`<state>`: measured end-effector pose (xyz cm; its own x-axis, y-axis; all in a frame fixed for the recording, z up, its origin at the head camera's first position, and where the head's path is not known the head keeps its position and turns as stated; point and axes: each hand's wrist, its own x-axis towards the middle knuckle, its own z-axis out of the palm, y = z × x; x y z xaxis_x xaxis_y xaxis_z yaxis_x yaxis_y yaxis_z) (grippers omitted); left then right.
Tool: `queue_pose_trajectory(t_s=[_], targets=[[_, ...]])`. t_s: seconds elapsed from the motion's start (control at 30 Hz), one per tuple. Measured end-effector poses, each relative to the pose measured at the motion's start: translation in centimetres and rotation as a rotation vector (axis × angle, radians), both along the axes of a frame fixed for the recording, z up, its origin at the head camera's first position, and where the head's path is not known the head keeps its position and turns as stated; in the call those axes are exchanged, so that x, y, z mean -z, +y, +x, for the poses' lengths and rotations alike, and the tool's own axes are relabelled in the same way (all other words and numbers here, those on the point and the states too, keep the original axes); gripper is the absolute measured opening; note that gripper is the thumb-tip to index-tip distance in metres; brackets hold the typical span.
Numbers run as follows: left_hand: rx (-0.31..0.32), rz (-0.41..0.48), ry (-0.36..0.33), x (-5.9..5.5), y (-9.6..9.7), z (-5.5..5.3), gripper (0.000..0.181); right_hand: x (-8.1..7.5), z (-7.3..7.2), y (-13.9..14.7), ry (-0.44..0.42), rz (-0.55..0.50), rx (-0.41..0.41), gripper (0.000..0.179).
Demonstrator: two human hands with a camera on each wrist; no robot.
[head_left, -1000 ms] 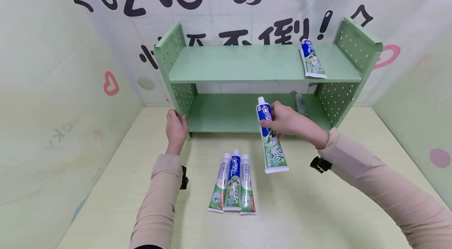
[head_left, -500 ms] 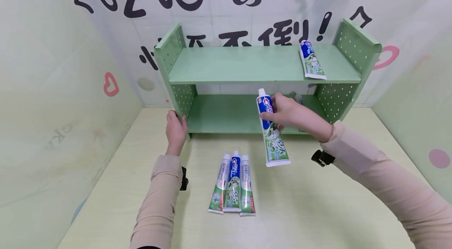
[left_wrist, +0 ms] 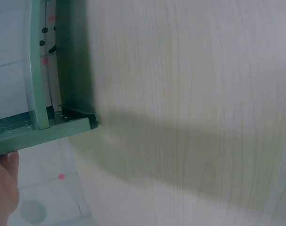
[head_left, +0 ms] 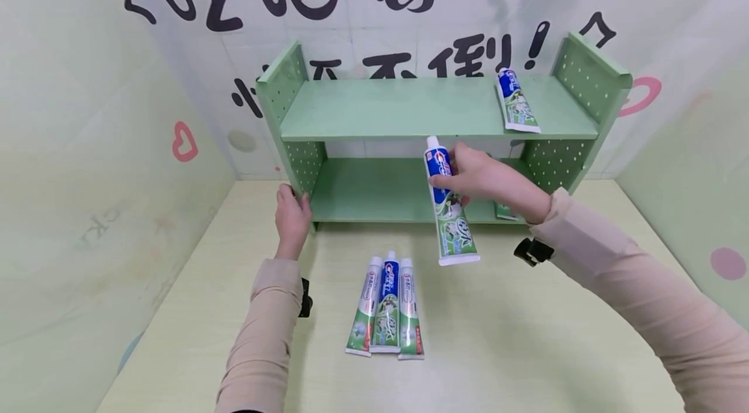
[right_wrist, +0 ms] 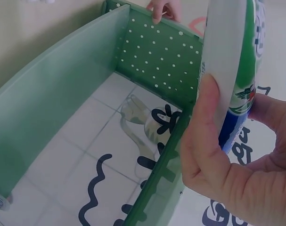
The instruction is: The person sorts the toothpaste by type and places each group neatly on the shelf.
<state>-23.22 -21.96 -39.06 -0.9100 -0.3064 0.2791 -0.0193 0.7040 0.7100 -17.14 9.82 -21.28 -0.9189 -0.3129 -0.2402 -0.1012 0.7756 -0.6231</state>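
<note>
in the head view, the right hand pinches a blue and green toothpaste tube, thumb across the front and fingers behind. the tube is in the air before the green rack, cap up and leaning a little, its flat crimped end hanging over the surface. it looks light and full, likely soft in the belly and stiffer at the cap and the crimp; the printed skin may be a bit slick. the grip near the cap seems sound, as a hard squeeze lower down would probably dent it. the left hand clasps the rack's left side panel, well apart from the right. 3 tubes lie side by side on the surface, 1 tube lies on the upper board, and 1 more on the lower board is mostly hidden by the right arm.

in the left wrist view, the fingertips rest against the rack's panel; the rest of that hand is cut off.

in the right wrist view, digits close on both sides of the held tube around its blue part, with no gap showing; the cap is out of sight. the left hand's digits bend over the dotted panel's edge.
</note>
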Motion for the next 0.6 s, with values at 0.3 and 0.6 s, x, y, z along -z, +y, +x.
queue_pose_trajectory(t_s=[0.3,0.6], targets=[[-0.011,0.001,-0.01,-0.1,0.0,0.1,0.029,-1.1,-1.1,-0.1,-0.011,-0.012,0.034,0.052],[-0.003,-0.005,-0.012,-0.1,-0.2,0.2,0.03,-2.2,-1.9,-0.3,-0.003,0.021,0.029,0.053]])
